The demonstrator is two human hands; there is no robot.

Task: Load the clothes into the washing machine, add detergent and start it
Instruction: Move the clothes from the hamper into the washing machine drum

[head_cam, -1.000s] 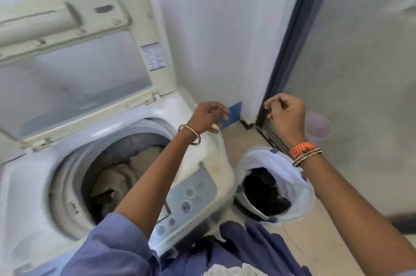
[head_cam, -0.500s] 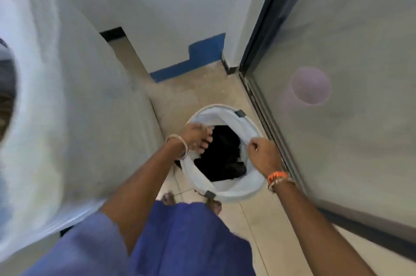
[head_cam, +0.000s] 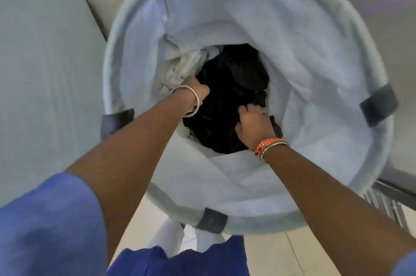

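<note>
Fingers of the right hand [head_cam: 254,123] are dug into the dark clothes [head_cam: 234,86] deep in the white laundry hamper [head_cam: 337,140], curled around a fold of black cloth. The left hand [head_cam: 198,91], on the far left of the pile, looks clenched on cloth too — dark garment or pale piece beside it, I cannot tell which. Risks as I judge them: the tangled pile may come up only in part, leaving pieces in the bottom, or a trailing garment may drop to the tiled floor [head_cam: 281,253] on the way. The soft liner could snag and lift with the load. The washing machine's side [head_cam: 45,61] stands just left — a short carry.
</note>
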